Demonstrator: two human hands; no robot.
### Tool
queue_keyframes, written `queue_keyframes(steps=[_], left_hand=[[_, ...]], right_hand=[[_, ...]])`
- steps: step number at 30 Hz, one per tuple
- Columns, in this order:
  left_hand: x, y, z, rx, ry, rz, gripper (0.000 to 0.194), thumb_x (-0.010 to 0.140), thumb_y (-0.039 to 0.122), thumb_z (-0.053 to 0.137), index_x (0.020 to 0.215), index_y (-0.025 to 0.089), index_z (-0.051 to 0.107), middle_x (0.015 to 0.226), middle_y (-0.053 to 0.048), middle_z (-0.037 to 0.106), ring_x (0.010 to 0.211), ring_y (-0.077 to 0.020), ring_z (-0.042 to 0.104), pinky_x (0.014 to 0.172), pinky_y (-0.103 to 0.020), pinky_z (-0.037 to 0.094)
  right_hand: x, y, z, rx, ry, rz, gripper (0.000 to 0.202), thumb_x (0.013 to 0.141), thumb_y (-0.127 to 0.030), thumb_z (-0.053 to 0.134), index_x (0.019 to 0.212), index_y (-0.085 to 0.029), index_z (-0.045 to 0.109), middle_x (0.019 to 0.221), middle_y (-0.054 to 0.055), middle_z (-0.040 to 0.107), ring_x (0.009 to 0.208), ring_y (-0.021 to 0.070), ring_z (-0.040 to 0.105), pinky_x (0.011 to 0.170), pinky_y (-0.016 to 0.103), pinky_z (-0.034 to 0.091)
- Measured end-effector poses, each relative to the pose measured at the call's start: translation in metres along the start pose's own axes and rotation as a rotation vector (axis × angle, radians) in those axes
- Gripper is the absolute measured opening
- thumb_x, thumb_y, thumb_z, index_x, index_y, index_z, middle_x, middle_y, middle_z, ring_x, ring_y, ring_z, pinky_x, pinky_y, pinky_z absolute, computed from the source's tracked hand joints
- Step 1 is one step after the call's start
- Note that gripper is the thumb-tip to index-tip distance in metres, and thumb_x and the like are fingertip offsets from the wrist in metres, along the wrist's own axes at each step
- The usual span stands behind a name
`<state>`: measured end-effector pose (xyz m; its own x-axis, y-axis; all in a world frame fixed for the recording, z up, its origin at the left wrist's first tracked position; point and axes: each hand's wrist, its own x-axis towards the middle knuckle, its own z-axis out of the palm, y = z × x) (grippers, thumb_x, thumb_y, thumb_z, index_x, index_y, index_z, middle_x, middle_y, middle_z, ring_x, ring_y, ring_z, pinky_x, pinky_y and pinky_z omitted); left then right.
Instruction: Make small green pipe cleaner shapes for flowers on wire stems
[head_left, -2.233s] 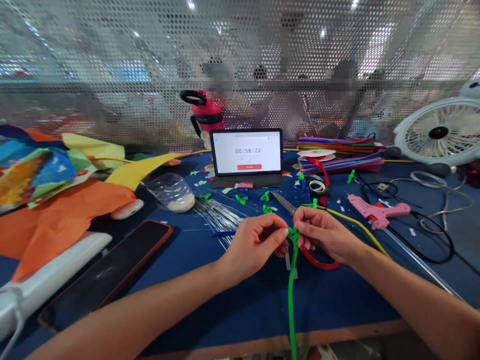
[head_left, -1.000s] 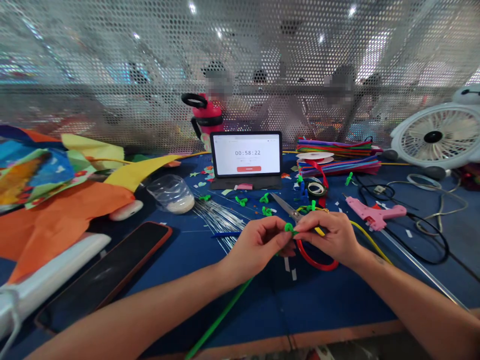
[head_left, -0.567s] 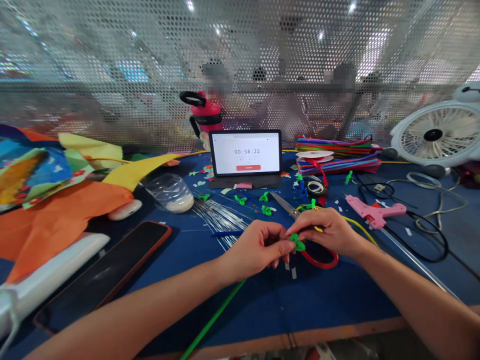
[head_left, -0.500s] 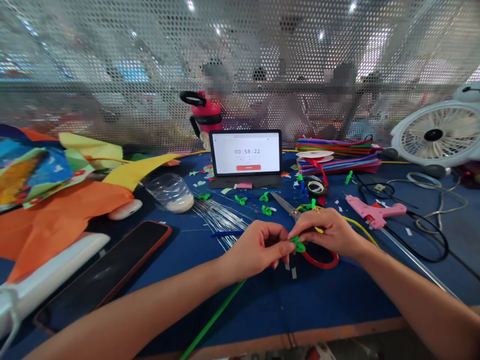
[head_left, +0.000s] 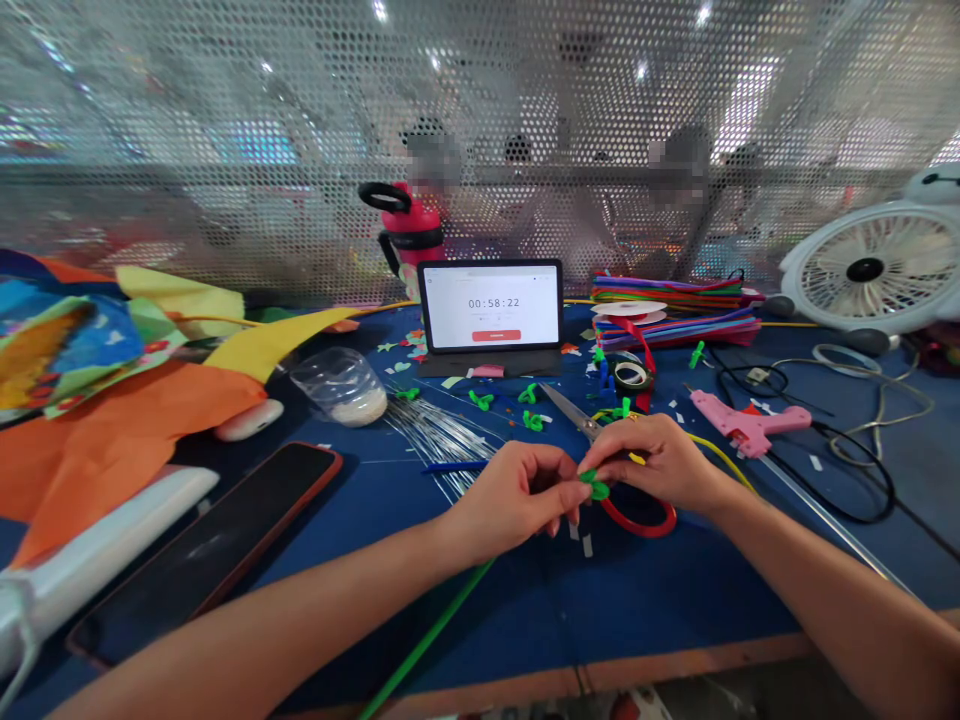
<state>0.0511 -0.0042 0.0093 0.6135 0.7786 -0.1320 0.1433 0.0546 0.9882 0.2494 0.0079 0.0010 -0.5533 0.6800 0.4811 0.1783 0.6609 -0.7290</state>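
Between the fingertips of both hands is a small green pipe cleaner [head_left: 598, 490], bent into loops. My left hand [head_left: 517, 495] pinches it from the left with thumb and fingers. My right hand [head_left: 656, 465] closes on it from the right, fingertips partly hiding it. Beneath the right hand lie scissors with red handles [head_left: 643, 530], blades pointing away. A long green stem [head_left: 431, 640] runs from below the left hand toward the table's front edge. Several similar bent green pieces [head_left: 481, 400] lie beyond the hands.
Silvery wires [head_left: 442, 430] and a clear plastic cup [head_left: 341, 388] are left of centre. A tablet [head_left: 491, 305] stands behind. Pipe cleaner bundles [head_left: 682, 325], a pink glue gun [head_left: 750, 420] and a fan [head_left: 862, 268] sit right. A phone [head_left: 217, 540] lies left.
The green pipe cleaner has turned slightly between the fingertips and its loops look flatter. Both hands stay in nearly the same place.
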Motion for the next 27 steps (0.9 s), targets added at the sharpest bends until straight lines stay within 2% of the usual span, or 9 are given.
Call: queue_keyframes(steps=[3, 5, 8, 15, 21, 27], left_hand=[[0.0005, 0.0000, 0.0016, -0.087, 0.043, 0.016, 0.028, 0.072, 0.038, 0.069, 0.069, 0.013, 0.055, 0.060, 0.001, 0.061, 0.045, -0.0051, 0.051, 0.045, -0.016, 0.039], [0.0003, 0.0005, 0.0026, -0.145, 0.068, 0.030, 0.029, 0.073, 0.039, 0.068, 0.072, 0.013, 0.055, 0.061, 0.002, 0.060, 0.047, -0.0053, 0.052, 0.047, -0.016, 0.042], [-0.0004, 0.0012, 0.0033, -0.191, 0.089, 0.044, 0.030, 0.074, 0.039, 0.067, 0.071, 0.012, 0.054, 0.060, 0.002, 0.059, 0.047, -0.0053, 0.052, 0.047, -0.016, 0.043], [-0.0019, 0.0019, 0.0044, -0.200, 0.088, 0.052, 0.030, 0.074, 0.038, 0.067, 0.070, 0.012, 0.053, 0.060, 0.001, 0.059, 0.047, -0.0057, 0.053, 0.047, -0.017, 0.043], [-0.0024, 0.0031, 0.0053, -0.184, 0.100, 0.053, 0.031, 0.074, 0.039, 0.068, 0.071, 0.012, 0.054, 0.059, 0.001, 0.059, 0.047, -0.0053, 0.052, 0.047, -0.017, 0.042], [-0.0026, 0.0014, 0.0056, -0.163, 0.095, 0.053, 0.030, 0.075, 0.038, 0.067, 0.071, 0.012, 0.054, 0.060, 0.002, 0.059, 0.047, -0.0055, 0.053, 0.047, -0.017, 0.043]], right_hand=[[-0.0004, 0.0001, -0.0015, 0.065, 0.069, 0.056, 0.014, 0.083, -0.025, 0.061, 0.092, -0.016, 0.068, 0.078, 0.003, 0.069, 0.067, 0.0107, 0.064, 0.061, 0.019, 0.051], [-0.0013, -0.0003, -0.0019, 0.089, 0.117, 0.055, 0.017, 0.077, -0.027, 0.068, 0.089, -0.016, 0.067, 0.079, 0.003, 0.069, 0.068, 0.0116, 0.064, 0.063, 0.020, 0.052], [-0.0026, -0.0015, -0.0011, 0.018, 0.120, -0.008, 0.021, 0.068, -0.026, 0.076, 0.084, -0.016, 0.067, 0.076, 0.003, 0.069, 0.066, 0.0122, 0.064, 0.063, 0.021, 0.052], [-0.0040, -0.0036, 0.0023, -0.128, 0.173, -0.087, 0.009, 0.072, -0.022, 0.073, 0.079, -0.017, 0.069, 0.072, 0.003, 0.071, 0.065, 0.0134, 0.066, 0.061, 0.022, 0.051], [-0.0041, -0.0027, 0.0037, -0.084, 0.209, -0.121, 0.006, 0.071, -0.019, 0.073, 0.074, -0.017, 0.069, 0.070, 0.003, 0.071, 0.065, 0.0144, 0.067, 0.061, 0.023, 0.053], [-0.0041, -0.0035, 0.0044, -0.075, 0.207, -0.092, 0.006, 0.072, -0.021, 0.072, 0.071, -0.017, 0.068, 0.068, 0.003, 0.071, 0.063, 0.0144, 0.067, 0.059, 0.022, 0.053]])
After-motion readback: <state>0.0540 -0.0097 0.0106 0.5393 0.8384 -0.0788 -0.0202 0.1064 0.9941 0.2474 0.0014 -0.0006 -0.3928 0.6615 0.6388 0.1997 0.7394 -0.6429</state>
